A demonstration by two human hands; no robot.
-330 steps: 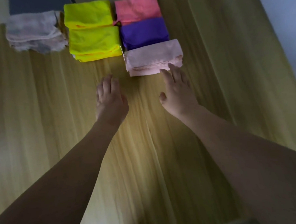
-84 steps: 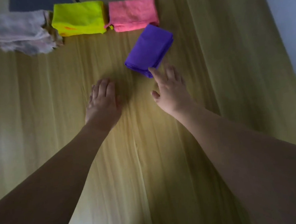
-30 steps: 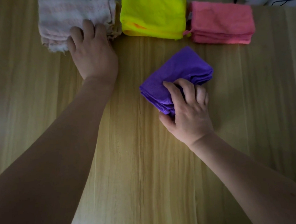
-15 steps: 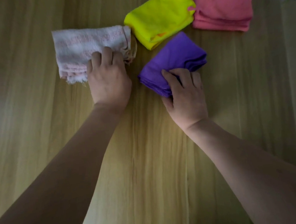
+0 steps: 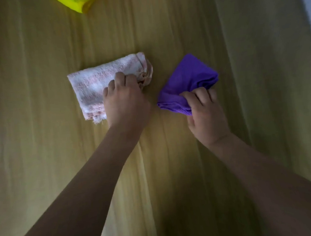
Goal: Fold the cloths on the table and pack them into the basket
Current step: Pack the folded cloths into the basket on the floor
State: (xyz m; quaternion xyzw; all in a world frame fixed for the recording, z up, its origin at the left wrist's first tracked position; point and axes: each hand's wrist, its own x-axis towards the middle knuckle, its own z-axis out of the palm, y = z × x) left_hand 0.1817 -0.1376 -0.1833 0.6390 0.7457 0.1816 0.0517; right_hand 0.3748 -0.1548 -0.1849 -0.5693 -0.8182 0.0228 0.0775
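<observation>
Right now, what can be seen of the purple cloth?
The purple cloth is a soft, plain fabric folded into a thick, layered bundle, with stacked edges showing along its near left side. It lies at an angle on the wooden table, right of the pale pink towel and apart from it. The right hand grips its near corner, fingers curled over the top and bunching the fabric there. Nothing else touches it.

— What lay on the wood there?
— A folded pale pink towel (image 5: 100, 83), fraying at its near edge, flat and angled. Just right of it, apart, sat a folded purple cloth (image 5: 187, 82), its near corner bunched and lifted.
— And the yellow cloth (image 5: 76, 1)?
— Far edge, mostly cropped.
</observation>
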